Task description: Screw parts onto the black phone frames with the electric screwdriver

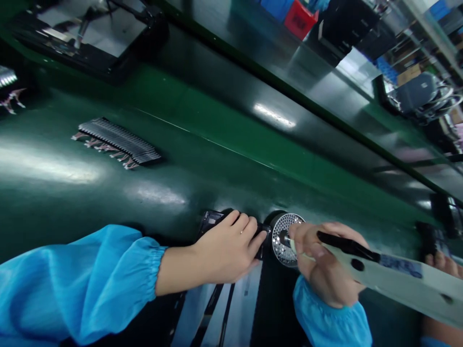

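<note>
A black-framed panel (246, 308) with pale-blue film and dark strips lies at the bottom middle. My left hand (229, 248) bends its fingers over the panel's dark upper end; what lies under the palm is hidden. My right hand (325, 260) is closed around a pale electric screwdriver (405, 282) with a black lever, its body slanting off to the right. Just left of that hand is a round metal screw tray (287, 239) with many small holes. The screwdriver's tip points at the tray, and blur hides whether they touch.
A row of grey strips with wired plugs (119, 142) lies at left. Upper left stands a black open frame (87, 36). Beyond the bench's raised ledge are a red bin (301, 19) and black boxes (347, 24). Another person's hand (444, 262) shows at the right edge.
</note>
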`<action>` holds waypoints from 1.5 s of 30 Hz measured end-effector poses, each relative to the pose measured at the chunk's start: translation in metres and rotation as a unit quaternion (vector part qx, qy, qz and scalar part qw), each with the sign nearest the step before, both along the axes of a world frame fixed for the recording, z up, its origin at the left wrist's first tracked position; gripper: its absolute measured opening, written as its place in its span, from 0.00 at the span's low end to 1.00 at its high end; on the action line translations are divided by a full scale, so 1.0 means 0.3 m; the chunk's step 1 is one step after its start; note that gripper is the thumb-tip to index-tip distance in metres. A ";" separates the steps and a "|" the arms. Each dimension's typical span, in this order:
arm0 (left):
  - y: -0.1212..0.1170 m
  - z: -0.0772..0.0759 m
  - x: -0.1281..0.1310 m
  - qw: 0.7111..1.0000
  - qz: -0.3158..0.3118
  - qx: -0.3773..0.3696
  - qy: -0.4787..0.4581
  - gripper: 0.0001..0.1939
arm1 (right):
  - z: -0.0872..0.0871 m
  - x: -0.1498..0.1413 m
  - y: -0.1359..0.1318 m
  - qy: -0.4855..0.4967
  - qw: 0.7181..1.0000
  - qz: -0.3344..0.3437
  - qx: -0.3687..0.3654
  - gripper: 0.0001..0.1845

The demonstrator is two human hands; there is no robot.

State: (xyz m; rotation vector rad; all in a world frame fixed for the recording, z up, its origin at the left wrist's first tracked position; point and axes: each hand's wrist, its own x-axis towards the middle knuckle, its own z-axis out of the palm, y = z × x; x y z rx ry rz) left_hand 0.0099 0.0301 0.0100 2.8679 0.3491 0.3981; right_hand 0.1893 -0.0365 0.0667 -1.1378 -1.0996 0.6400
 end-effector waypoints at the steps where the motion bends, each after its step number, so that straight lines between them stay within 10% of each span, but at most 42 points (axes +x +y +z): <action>1: 0.001 0.000 0.000 1.000 0.001 0.001 -0.003 0.27 | 0.006 0.023 -0.010 -0.002 1.000 -0.009 0.004 0.17; 8: 0.007 -0.003 -0.002 1.000 0.002 0.008 -0.012 0.25 | -0.005 0.150 -0.045 -0.021 0.994 -0.110 0.020 0.15; 35: 0.006 -0.005 0.002 1.000 0.005 0.009 -0.015 0.25 | -0.090 0.142 -0.019 0.016 0.996 -0.088 0.002 0.12; 45: 0.007 -0.016 0.000 1.000 0.008 -0.005 -0.023 0.27 | 0.075 0.021 -0.031 -0.034 0.998 -0.034 0.039 0.15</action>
